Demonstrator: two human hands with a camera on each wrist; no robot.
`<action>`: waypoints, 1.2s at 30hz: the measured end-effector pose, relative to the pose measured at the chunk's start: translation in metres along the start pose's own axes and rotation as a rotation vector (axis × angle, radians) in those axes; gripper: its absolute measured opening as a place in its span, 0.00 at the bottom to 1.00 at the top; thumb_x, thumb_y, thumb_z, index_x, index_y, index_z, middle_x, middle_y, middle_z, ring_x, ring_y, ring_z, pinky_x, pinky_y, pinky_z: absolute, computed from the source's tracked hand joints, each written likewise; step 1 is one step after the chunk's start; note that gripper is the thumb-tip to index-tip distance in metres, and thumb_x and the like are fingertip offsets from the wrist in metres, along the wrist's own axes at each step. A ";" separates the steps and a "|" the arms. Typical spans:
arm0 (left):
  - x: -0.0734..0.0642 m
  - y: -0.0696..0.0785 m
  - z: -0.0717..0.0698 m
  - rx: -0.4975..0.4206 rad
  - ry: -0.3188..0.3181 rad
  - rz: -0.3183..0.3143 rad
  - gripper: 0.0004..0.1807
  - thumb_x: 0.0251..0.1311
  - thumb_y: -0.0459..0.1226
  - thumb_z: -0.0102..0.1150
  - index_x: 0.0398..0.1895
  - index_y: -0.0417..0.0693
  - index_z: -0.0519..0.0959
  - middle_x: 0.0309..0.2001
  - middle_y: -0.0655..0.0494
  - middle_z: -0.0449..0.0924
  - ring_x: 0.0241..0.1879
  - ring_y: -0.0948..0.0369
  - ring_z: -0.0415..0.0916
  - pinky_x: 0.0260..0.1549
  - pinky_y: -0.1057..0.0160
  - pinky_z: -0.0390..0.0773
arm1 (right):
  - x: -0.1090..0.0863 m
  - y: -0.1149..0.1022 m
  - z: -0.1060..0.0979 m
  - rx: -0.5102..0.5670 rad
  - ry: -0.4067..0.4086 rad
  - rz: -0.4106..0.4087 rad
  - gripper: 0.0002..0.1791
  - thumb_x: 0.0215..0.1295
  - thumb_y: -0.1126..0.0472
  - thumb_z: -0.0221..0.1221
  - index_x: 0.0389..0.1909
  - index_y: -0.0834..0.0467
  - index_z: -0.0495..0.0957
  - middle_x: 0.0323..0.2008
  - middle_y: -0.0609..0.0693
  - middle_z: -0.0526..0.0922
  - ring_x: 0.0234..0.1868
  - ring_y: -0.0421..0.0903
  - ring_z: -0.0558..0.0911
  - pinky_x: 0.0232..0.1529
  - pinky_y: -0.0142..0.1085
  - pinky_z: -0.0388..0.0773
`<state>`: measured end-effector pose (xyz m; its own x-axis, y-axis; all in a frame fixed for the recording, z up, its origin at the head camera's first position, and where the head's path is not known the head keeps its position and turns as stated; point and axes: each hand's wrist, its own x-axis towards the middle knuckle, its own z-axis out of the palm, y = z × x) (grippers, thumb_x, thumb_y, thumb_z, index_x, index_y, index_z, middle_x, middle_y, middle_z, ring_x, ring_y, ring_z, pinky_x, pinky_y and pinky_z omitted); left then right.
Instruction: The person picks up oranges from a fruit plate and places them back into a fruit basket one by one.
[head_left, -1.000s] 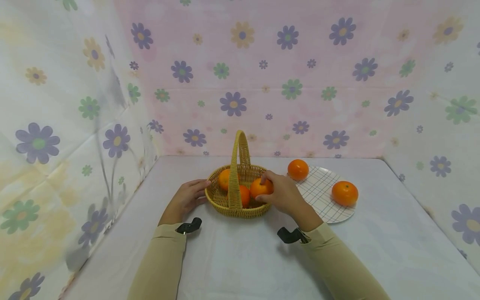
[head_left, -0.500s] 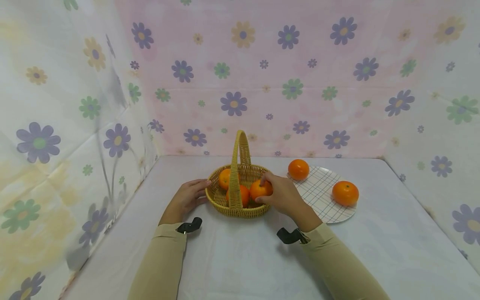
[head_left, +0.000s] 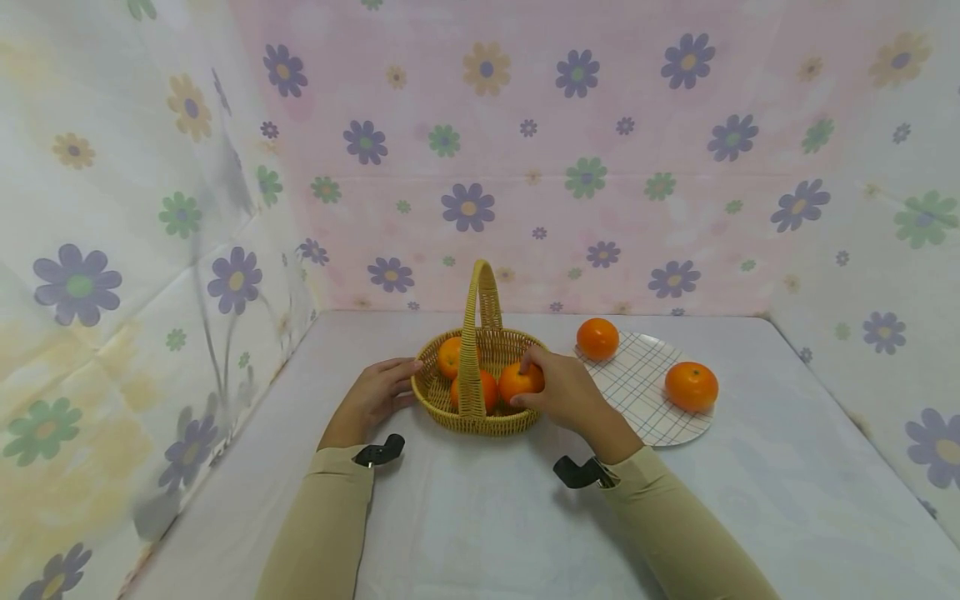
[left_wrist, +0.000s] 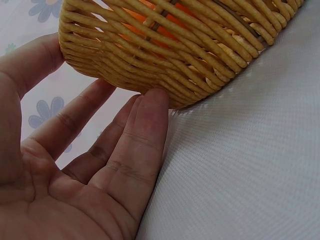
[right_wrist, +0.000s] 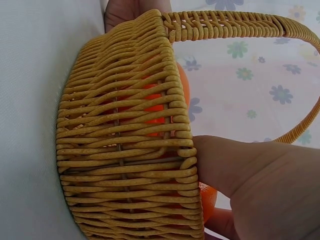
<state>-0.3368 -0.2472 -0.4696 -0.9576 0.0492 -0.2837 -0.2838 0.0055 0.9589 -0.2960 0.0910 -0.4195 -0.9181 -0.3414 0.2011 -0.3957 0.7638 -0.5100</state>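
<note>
A yellow wicker basket (head_left: 480, 427) with a tall arched handle stands mid-table. My left hand (head_left: 375, 396) rests against its left side; the left wrist view shows rather straight fingers (left_wrist: 137, 145) touching the weave. Over the right rim, my right hand (head_left: 567, 392) grips an orange (head_left: 520, 383) inside the basket, thumb on the near side. Another orange (head_left: 486, 392) sits beside it, partly behind the handle, and a third orange (head_left: 448, 357) lies at the back left. The right wrist view shows the basket's woven wall (right_wrist: 125, 130) hiding most of the fruit.
Right of the basket lies a white plate (head_left: 637, 387) with a grid pattern. One orange (head_left: 692, 387) sits on its right side, and another orange (head_left: 597, 339) at its far left edge. White cloth covers the table (head_left: 480, 517); flowered curtains (head_left: 525, 167) surround it.
The orange in my right hand has shifted very slightly left and lower in the basket. The orange beside it has moved a little left. My left hand stays put.
</note>
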 end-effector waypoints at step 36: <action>-0.002 -0.002 -0.003 -0.038 -0.048 0.028 0.36 0.64 0.51 0.71 0.68 0.40 0.74 0.64 0.46 0.76 0.56 0.56 0.81 0.53 0.59 0.86 | 0.000 -0.002 0.000 0.040 -0.042 0.067 0.33 0.56 0.48 0.77 0.60 0.49 0.75 0.50 0.49 0.85 0.46 0.47 0.80 0.54 0.43 0.83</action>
<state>-0.3342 -0.2502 -0.4710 -0.9621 0.0967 -0.2548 -0.2591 -0.0345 0.9652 -0.2949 0.0898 -0.4186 -0.9406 -0.3135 0.1306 -0.3314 0.7632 -0.5546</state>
